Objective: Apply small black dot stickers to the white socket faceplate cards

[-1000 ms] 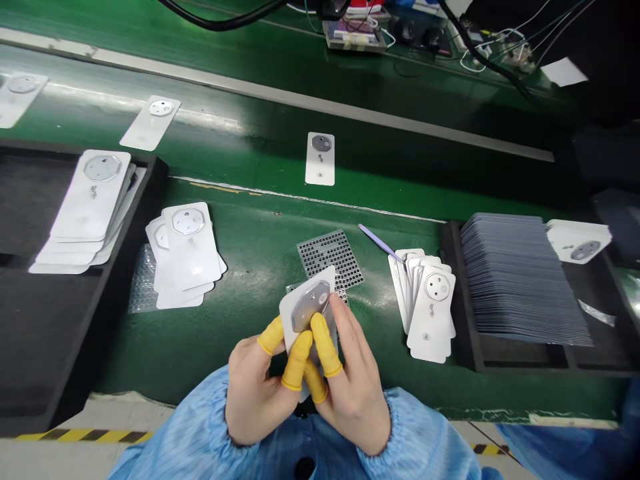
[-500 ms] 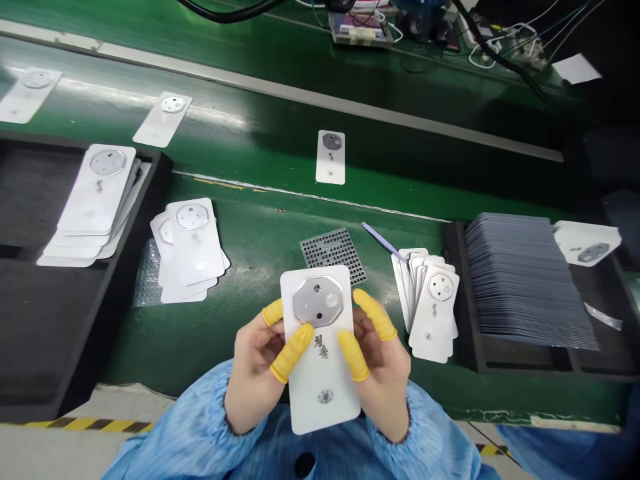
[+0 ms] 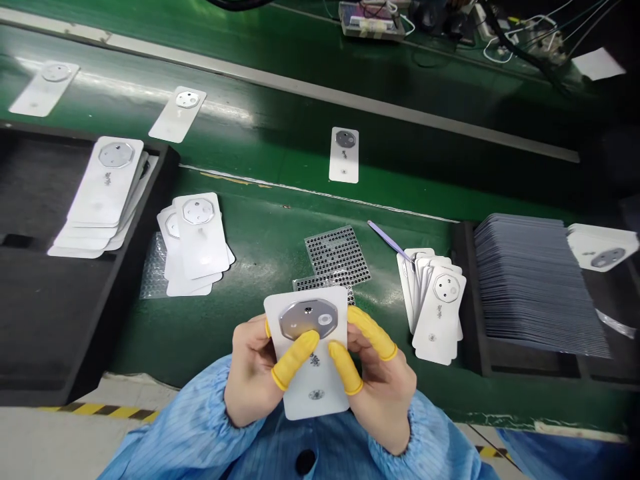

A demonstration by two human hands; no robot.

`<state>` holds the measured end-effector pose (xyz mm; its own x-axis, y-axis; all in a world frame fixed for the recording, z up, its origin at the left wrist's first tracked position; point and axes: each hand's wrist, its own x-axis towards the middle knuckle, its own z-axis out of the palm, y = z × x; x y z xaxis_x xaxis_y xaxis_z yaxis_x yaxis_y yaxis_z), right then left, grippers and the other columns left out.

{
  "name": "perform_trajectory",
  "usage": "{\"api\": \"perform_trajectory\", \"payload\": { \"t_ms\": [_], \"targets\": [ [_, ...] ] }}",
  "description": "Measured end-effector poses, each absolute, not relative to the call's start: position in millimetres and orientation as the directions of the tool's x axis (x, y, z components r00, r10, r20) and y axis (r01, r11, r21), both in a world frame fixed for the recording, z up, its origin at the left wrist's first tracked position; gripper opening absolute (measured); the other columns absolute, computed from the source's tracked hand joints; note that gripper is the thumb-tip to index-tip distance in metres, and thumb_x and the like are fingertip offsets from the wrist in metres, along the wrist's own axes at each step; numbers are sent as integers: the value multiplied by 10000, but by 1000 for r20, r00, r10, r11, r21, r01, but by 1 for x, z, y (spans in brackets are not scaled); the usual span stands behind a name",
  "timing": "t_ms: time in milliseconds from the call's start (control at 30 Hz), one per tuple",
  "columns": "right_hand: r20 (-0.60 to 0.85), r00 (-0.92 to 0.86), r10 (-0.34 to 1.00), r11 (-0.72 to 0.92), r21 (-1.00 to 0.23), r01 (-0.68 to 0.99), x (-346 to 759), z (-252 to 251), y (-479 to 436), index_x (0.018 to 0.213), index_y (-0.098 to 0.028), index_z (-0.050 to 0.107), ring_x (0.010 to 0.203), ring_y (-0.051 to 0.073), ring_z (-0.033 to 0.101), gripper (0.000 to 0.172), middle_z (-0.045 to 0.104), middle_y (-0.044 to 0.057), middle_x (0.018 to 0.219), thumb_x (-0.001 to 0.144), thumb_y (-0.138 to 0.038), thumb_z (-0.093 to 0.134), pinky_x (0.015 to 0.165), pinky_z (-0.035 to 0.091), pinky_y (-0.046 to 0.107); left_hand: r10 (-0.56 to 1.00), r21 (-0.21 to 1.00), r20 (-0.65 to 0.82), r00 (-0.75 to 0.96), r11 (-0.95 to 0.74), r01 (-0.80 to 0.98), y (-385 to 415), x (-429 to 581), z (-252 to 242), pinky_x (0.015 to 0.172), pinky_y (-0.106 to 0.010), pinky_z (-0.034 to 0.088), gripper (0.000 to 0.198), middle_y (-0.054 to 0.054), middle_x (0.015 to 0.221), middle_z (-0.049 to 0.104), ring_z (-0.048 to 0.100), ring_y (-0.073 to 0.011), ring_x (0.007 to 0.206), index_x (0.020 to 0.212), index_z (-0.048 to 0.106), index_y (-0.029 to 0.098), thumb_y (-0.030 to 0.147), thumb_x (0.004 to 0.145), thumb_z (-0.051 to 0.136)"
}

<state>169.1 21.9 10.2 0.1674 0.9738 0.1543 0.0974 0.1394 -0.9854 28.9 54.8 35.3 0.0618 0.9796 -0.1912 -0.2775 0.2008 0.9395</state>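
Note:
A white phone back cover (image 3: 316,380) with a grey octagonal camera window is held between both hands, tilted toward me. My left hand (image 3: 260,363) grips its left side, the thumb lying across the face just under the camera window. On the opposite side, my right hand (image 3: 377,373) pinches the cover with thumb and forefinger. Yellow finger cots sleeve the thumbs and forefingers. Just beyond the cover lie sheets of small black dots (image 3: 339,255), partly overlapping. Purple tweezers (image 3: 386,239) rest with their tip on a fanned pile of similar covers (image 3: 440,320) to the right.
Another pile of covers (image 3: 203,237) lies on bubble wrap (image 3: 154,270) at left. A black tray (image 3: 40,320) holds more covers (image 3: 107,180). At right, a second tray (image 3: 470,300) contains a dense row of grey sheets (image 3: 530,287). Single covers (image 3: 344,155) lie along the green bench beyond.
The held cover has tipped so its camera window leans away, and it sits slightly lower and further left. More of the dotted sheets shows. The whole view has shifted slightly.

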Motion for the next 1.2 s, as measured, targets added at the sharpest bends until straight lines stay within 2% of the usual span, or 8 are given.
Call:
{"api": "perform_trajectory", "payload": {
  "t_ms": [133, 267, 367, 567, 767, 1000, 1100, 1200],
  "targets": [
    [105, 157, 982, 98, -994, 53, 169, 11, 23, 1206, -321, 590, 808, 104, 698, 557, 714, -33, 968, 750, -10, 661, 759, 605, 196, 974, 929, -202, 98, 223, -297, 56, 27, 34, 483, -166, 525, 107, -6, 669, 709, 608, -114, 527, 778, 776, 224, 148, 724, 724],
    [50, 168, 984, 53, -999, -13, 170, 10, 27, 1205, -316, 598, 818, 126, 707, 518, 719, -12, 973, 771, -40, 657, 740, 617, 222, 954, 920, -235, 188, 281, -275, 57, 24, 31, 592, -212, 568, 160, -18, 793, 736, 664, -149, 656, 895, 759, 254, 171, 799, 663],
    [35, 165, 986, 42, -998, -36, 169, 9, 29, 1196, -312, 607, 827, 142, 709, 492, 721, -3, 967, 777, -60, 660, 728, 623, 243, 966, 946, -197, 167, 232, -226, 56, 24, 31, 608, -219, 564, 191, -24, 828, 735, 662, -158, 693, 955, 740, 262, 177, 814, 643],
    [120, 201, 972, 116, -993, 35, 163, 5, 24, 1171, -311, 617, 810, 143, 700, 497, 709, 0, 956, 757, -41, 671, 708, 622, 247, 996, 995, -70, -58, 66, -78, 53, 24, 29, 500, -187, 501, 65, -18, 624, 674, 575, -132, 533, 707, 732, 185, 154, 656, 758],
    [105, 205, 973, 89, -992, 84, 160, 2, 24, 1114, -287, 651, 751, 152, 697, 431, 706, 14, 910, 751, -56, 678, 664, 628, 258, 975, 969, -213, -55, 204, -139, 53, 23, 26, 429, -200, 475, 129, -20, 593, 660, 548, -128, 468, 689, 726, 165, 230, 611, 806],
    [-104, 219, 970, -75, -987, -139, 154, -1, 36, 1154, -237, 622, 711, 153, 705, 375, 717, 30, 836, 792, -154, 671, 648, 630, 275, 858, 761, -507, 81, 490, -425, 70, 26, 20, 506, -242, 559, 174, -43, 709, 725, 649, -152, 552, 822, 696, 161, 270, 707, 767],
    [-79, 240, 967, -53, -992, -113, 150, -6, 36, 1162, -212, 616, 728, 160, 707, 362, 719, 48, 855, 805, -172, 661, 664, 631, 288, 852, 738, -521, 43, 476, -478, 73, 27, 16, 534, -244, 570, 205, -51, 745, 741, 669, -156, 579, 823, 706, 148, 230, 661, 801],
    [11, 257, 966, 4, -1000, 25, 149, -13, 32, 1171, -213, 616, 727, 156, 702, 364, 720, 49, 873, 813, -155, 648, 656, 631, 283, 876, 763, -482, 10, 426, -486, 74, 25, 11, 570, -256, 580, 232, -59, 767, 751, 690, -176, 616, 821, 716, 139, 186, 620, 821]
  ]
}}
